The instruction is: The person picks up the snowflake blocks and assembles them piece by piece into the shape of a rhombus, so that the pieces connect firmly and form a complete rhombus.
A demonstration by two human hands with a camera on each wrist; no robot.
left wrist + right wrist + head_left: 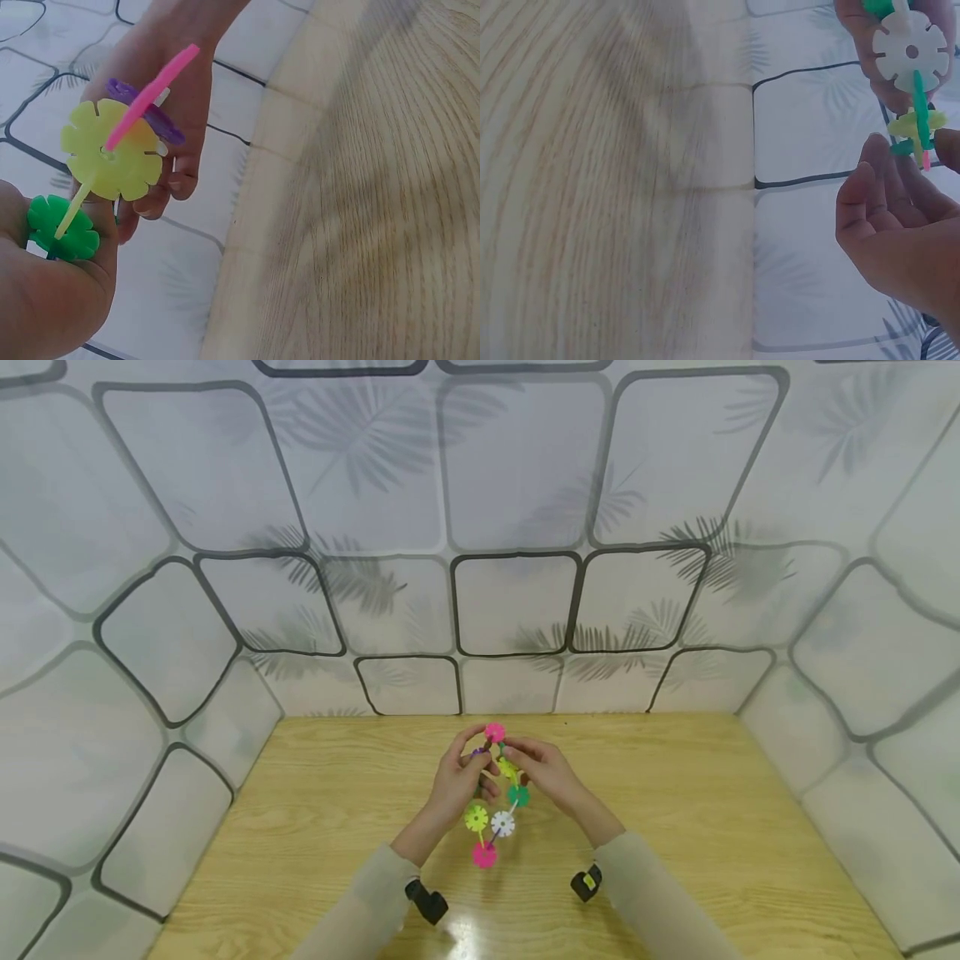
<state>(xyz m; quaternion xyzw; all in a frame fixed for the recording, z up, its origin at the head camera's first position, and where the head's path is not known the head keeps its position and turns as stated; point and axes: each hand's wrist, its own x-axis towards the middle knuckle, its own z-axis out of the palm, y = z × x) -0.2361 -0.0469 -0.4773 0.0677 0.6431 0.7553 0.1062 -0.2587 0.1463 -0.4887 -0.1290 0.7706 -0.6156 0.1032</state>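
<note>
A loop-like chain of slotted plastic snowflake discs is held up between both hands. My left hand (453, 781) pinches its left side near a purple disc (478, 752); a green disc (64, 225) lies against that hand in the left wrist view. On the other side, my right hand (553, 773) pinches the chain beside a yellow disc (507, 767). A pink disc (495, 732) tops the chain. Below hang a green disc (518, 795), a white disc (502, 823), a lower pink disc (484, 855) and a yellow-green disc (476, 817). Fingers partly hide the upper joints.
Beneath the hands is a wood-grain table (337, 827). A pale wall covering (517, 606) with dark outlines and leaf prints rises behind it and at both sides. Black wrist cameras sit at the left cuff (427, 902) and right cuff (587, 883).
</note>
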